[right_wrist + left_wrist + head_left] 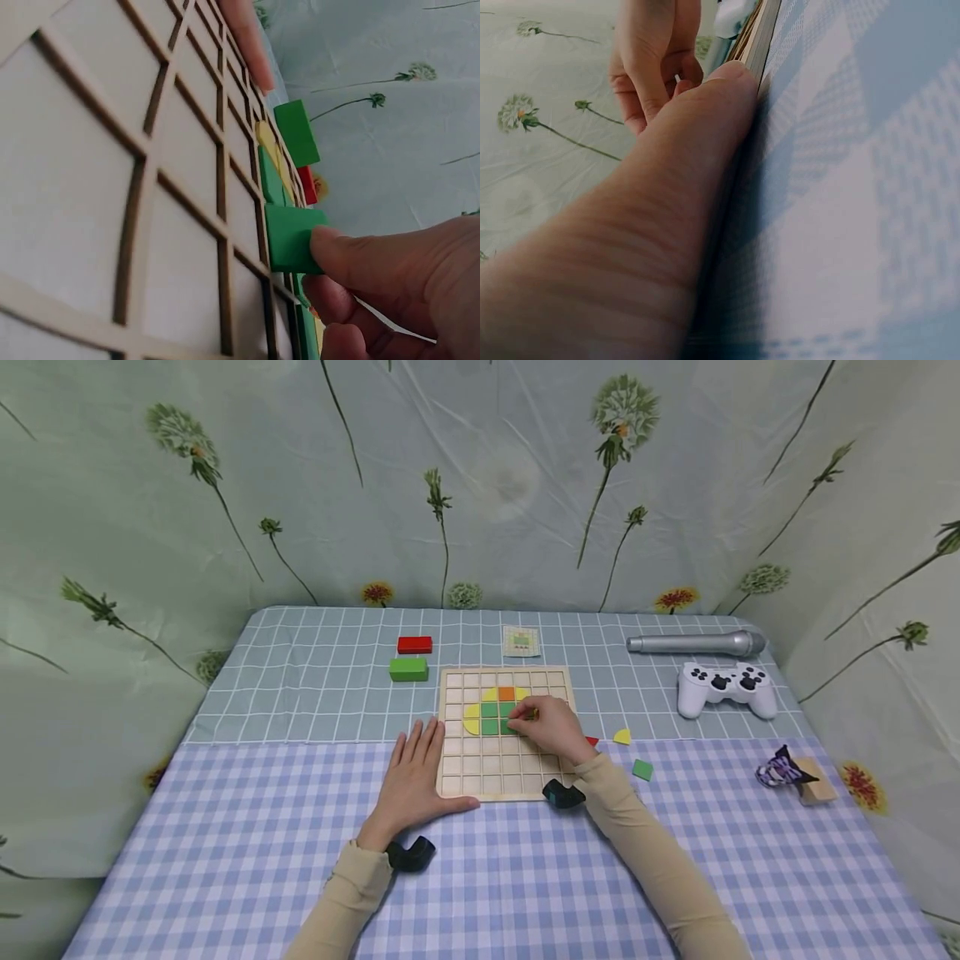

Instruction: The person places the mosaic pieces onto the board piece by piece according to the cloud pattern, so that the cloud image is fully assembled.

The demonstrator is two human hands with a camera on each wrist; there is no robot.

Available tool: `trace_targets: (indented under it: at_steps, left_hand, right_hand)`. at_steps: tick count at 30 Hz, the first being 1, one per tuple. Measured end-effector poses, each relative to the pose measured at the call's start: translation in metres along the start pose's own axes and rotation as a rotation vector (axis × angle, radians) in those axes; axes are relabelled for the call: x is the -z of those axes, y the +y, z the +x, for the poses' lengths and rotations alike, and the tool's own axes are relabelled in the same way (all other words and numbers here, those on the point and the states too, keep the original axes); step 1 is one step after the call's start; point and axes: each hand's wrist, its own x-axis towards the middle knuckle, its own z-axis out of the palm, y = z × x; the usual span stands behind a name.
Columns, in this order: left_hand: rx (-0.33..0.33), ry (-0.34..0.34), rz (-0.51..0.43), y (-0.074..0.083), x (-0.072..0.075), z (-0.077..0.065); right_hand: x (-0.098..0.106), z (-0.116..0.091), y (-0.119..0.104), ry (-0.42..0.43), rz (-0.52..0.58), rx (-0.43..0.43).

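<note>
Pinching a green square tile (291, 238) between thumb and fingertips of the right hand (551, 725), holding it tilted at the grid board (491, 746), near green tiles (490, 710) set in the cells (491, 784) — seemingly gripping one edge to leave the opposite edge free. Resting the left hand (415, 779), straight-fingered and grasping nothing, about the board's near left corner, probably bracing it against sliding. Containing, within the board: those green tiles, an orange tile (507, 693) and rounded yellow pieces (471, 720). Lying loose to the right on the worktop (247, 843): a red piece (592, 741), a yellow wedge (622, 737), another green square (642, 769). Lying beyond the board — a picture card (521, 642), perhaps placed for easy viewing.
</note>
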Motion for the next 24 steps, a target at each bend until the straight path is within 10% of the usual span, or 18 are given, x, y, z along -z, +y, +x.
trace_targets:
  at_steps: [24]
  left_hand:
    - [0.003, 0.003, 0.008, -0.002, 0.0, -0.001]
  right_hand:
    - [0.018, -0.022, 0.012, 0.099, -0.101, 0.061]
